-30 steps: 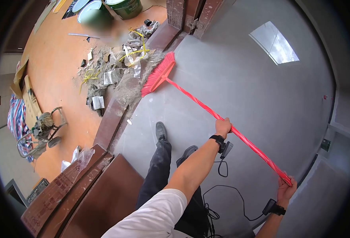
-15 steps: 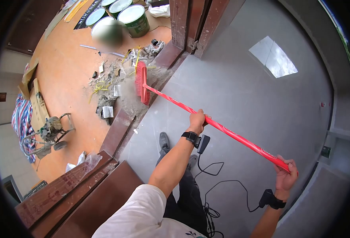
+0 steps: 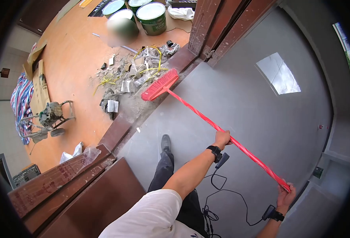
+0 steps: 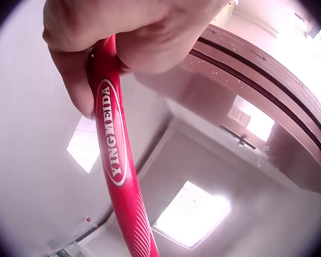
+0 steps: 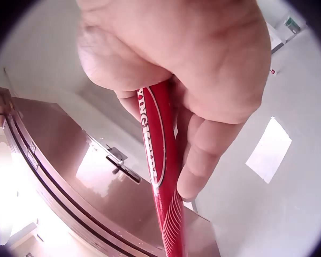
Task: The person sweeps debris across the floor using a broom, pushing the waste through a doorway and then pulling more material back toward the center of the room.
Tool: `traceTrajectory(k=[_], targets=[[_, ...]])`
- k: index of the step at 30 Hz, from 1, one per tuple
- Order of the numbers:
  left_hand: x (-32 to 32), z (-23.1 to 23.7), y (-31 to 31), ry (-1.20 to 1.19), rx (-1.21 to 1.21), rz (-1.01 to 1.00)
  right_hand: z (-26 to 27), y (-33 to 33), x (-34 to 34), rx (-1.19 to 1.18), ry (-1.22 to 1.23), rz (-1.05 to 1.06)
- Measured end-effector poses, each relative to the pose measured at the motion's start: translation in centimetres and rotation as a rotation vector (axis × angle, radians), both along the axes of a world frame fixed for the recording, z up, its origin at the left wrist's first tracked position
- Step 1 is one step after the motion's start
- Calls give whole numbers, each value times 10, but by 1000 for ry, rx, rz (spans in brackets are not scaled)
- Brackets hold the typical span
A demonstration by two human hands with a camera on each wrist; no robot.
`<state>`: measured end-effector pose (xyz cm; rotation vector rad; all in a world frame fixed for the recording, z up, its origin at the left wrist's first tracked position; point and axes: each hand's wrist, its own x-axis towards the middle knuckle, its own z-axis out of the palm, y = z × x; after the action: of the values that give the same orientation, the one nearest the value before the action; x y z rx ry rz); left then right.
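Note:
A red broom (image 3: 202,116) slants across the head view, its pink bristle head (image 3: 159,85) over the dusty threshold beside the debris. Partway along the handle, my left hand (image 3: 223,138) grips it; my right hand (image 3: 286,194) holds its far end. In the left wrist view, the fingers of my left hand (image 4: 123,32) curl round the handle (image 4: 116,139) above a white-lettered label. The right wrist view has my right hand (image 5: 176,59) wrapped round the handle (image 5: 160,139), partly hiding the end. Grey dust, plastic scraps and yellow straps (image 3: 108,81) lie left of the bristles.
Green buckets (image 3: 153,24) stand on the orange floor (image 3: 75,51) at the top. A small wheeled machine (image 3: 52,117) is at the left. Brown door frames (image 3: 206,29) flank the threshold. Black cables (image 3: 238,194) hang near my legs; a shoe (image 3: 165,142) rests on grey floor.
Bristles moved left into the debris edge, turning more upright, then returned right and slanted again. Both hands kept their hold; my left hand went left, then back right and down. The view shifted.

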<state>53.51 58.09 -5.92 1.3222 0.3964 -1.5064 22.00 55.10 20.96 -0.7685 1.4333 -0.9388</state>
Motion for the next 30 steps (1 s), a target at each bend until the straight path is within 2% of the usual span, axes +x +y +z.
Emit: traceTrajectory(k=[1,3,7,10,14,16,20,23,26,30], targets=[[3,-31,8,17,38,-8,-15,6,11,20,12,-27],[32,-62,16,-18,119,-10,-29,25,60,73,56,89],[81,-91,48,-164,178,64,-46,61,125,99,82,50],[154,-106,70,-269,231,125,-71,82,177,171,36,55],[239,-93,98,-296,177,160,-82,100,246,139,-42,101],[267,-88,101,-338,199,191,-79,101,272,94,-50,122],[320,-101,111,-452,265,233,-88,114,322,139,-143,162],[357,-92,124,-501,251,260,-94,127,350,184,-194,151],[364,-73,133,-532,230,278,-91,128,340,229,-217,136],[346,-38,157,-400,106,285,-79,129,308,267,-182,202]])
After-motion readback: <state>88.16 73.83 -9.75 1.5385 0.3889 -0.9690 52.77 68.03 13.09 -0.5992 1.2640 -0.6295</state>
